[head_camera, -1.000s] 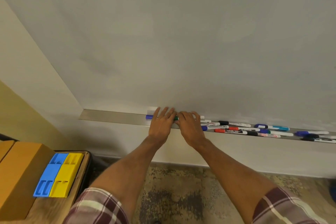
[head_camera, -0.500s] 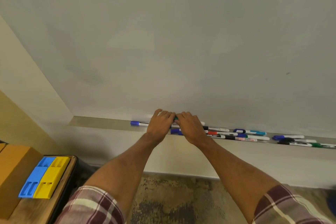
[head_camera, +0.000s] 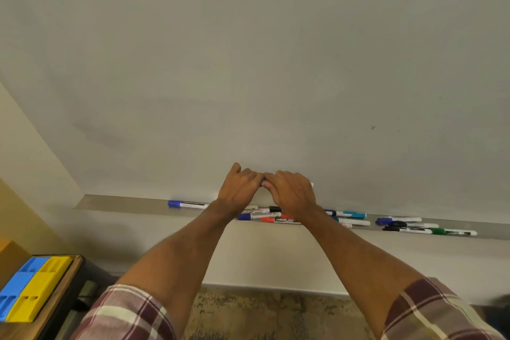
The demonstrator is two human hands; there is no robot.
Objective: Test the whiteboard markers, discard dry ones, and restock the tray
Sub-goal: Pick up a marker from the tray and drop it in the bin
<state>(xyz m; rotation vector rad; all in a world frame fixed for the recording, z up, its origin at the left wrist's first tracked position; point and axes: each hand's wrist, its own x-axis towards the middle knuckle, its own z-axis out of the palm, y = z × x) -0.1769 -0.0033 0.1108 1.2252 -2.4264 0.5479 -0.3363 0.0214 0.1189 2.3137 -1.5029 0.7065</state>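
The whiteboard (head_camera: 248, 63) is seen filling most of the view, pale and grey-white. Along its lower edge, the long metal tray (head_camera: 124, 203) is stretched from left to right. Below it, a mottled floor (head_camera: 262, 315) is glimpsed. At the lower left, a wooden table (head_camera: 59, 295) is caught, and on it a blue organizer (head_camera: 16, 287) and a yellow organizer (head_camera: 36, 295) are laid side by side, touching. 2 bare forearms in plaid sleeves are raised toward the board. The left hand (head_camera: 239, 190) and the right hand (head_camera: 289, 193) are pressed knuckle to knuckle just above the tray. Both are curled round 1 green marker (head_camera: 265, 181). Only a sliver of its green is shown between them, and a white end is seen past the right hand. In the tray, 1 blue-capped marker (head_camera: 187, 204) is laid alone at the left. A red marker (head_camera: 278, 220) is found among several partly hidden beneath the wrists. A teal marker (head_camera: 350, 214) is placed just right of them, and a further cluster (head_camera: 414, 226) is gathered well to the right.
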